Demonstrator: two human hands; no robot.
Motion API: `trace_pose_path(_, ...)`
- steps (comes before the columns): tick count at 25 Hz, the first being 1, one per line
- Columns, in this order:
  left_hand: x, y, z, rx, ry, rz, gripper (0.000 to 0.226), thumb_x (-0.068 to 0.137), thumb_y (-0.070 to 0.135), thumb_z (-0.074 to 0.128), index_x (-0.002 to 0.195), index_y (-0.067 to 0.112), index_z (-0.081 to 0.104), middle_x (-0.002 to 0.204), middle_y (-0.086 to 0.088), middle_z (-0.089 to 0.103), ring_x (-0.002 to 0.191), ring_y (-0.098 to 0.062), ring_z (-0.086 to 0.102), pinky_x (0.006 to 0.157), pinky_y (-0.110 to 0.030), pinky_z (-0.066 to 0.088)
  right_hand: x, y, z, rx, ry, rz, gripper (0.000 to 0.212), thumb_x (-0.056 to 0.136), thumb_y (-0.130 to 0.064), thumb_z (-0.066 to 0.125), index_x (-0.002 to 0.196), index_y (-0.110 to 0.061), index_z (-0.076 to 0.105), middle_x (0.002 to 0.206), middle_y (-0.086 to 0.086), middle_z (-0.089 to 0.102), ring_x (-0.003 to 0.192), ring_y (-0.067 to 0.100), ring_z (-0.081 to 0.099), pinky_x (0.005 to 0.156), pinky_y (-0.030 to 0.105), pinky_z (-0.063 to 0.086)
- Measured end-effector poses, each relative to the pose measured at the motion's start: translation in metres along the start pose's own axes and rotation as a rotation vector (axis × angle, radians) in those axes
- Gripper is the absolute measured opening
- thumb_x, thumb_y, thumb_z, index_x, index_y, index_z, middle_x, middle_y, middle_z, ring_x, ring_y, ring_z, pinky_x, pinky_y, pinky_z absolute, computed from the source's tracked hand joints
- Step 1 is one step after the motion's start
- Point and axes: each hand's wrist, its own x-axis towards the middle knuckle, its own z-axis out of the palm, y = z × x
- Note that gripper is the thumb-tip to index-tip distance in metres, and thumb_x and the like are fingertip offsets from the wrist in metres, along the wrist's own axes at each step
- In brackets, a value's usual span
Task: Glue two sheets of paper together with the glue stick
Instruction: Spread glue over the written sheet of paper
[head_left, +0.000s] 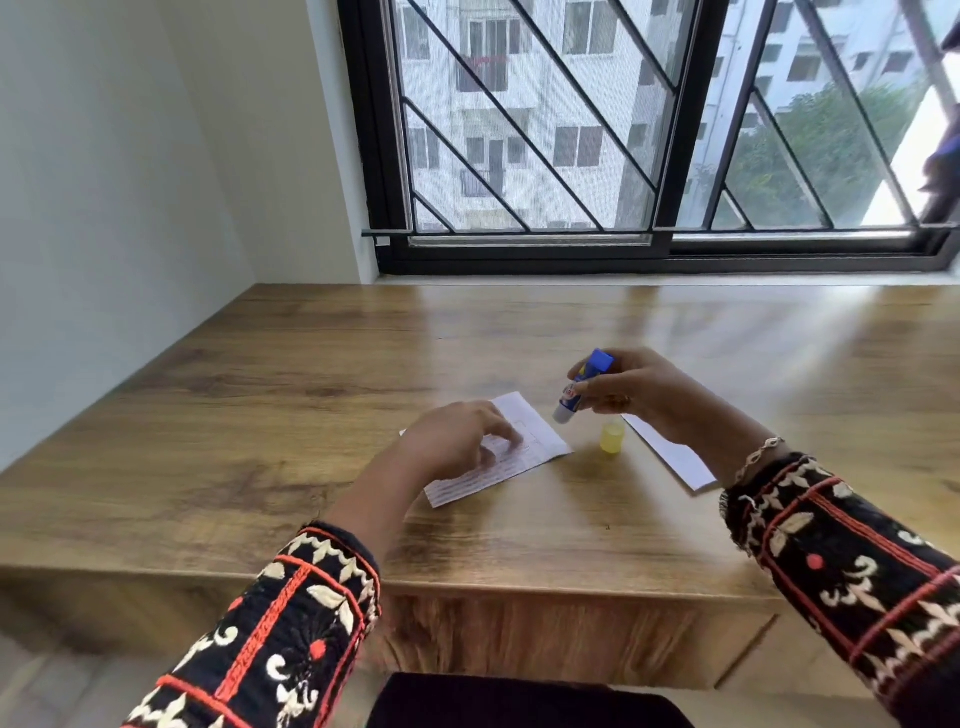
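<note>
A small printed sheet of paper (530, 436) lies on the wooden table (291, 415) in front of me. My left hand (457, 441) rests on it, fingertips pressing its middle. My right hand (639, 395) grips a blue and white glue stick (582, 387), uncapped, tilted with its white tip pointing down just above the sheet's right corner. The yellow cap (612, 438) stands on the table right of the sheet. A second white sheet (675, 457) lies further right, partly hidden under my right wrist.
A barred window (649, 130) runs along the far edge of the table, and a white wall (104, 208) closes the left side. The table's front edge (519, 587) is near my forearms.
</note>
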Motion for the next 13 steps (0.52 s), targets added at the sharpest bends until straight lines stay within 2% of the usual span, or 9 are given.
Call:
trace_pose_path(3, 0.003, -0.001, 0.001, 0.106, -0.002, -0.096, 0.037, 0.087, 0.031, 0.057, 0.123, 0.036, 0.054, 0.134, 0.006, 0.046, 0.120, -0.018, 0.046, 0.093, -0.035, 0.040, 0.004, 0.000, -0.004, 0.069, 0.051, 0.023, 0.012, 0.079, -0.003, 0.062, 0.085, -0.013, 0.061, 0.078, 0.006, 0.066, 0.069, 0.014, 0.063, 0.070, 0.025, 0.043)
trace_pose_path(6, 0.008, 0.008, 0.006, 0.286, 0.084, -0.234, 0.038, 0.089, 0.045, 0.048, 0.123, 0.028, 0.053, 0.129, -0.006, 0.047, 0.122, -0.027, 0.043, 0.089, -0.036, 0.039, 0.007, 0.000, -0.007, 0.098, 0.072, 0.034, 0.012, 0.078, -0.005, 0.064, 0.088, -0.012, 0.062, 0.077, 0.005, 0.067, 0.064, 0.010, 0.065, 0.071, 0.025, 0.044)
trace_pose_path(9, 0.015, 0.028, 0.016, 0.363, 0.178, -0.342, 0.040, 0.093, 0.042, 0.041, 0.117, 0.014, 0.056, 0.124, -0.015, 0.052, 0.114, -0.031, 0.048, 0.086, -0.035, 0.040, 0.012, -0.002, -0.006, 0.093, 0.071, 0.045, 0.014, 0.078, -0.006, 0.064, 0.091, -0.011, 0.062, 0.078, 0.005, 0.067, 0.068, 0.012, 0.065, 0.074, 0.026, 0.044)
trace_pose_path(13, 0.017, 0.029, 0.005, 0.376, 0.194, -0.306, 0.031, 0.094, 0.032, 0.045, 0.114, 0.013, 0.059, 0.121, -0.011, 0.060, 0.111, -0.027, 0.055, 0.080, -0.030, 0.041, 0.023, -0.008, 0.001, 0.041, 0.083, 0.038, 0.011, 0.078, -0.005, 0.064, 0.083, -0.015, 0.062, 0.076, 0.004, 0.066, 0.066, 0.011, 0.063, 0.070, 0.025, 0.045)
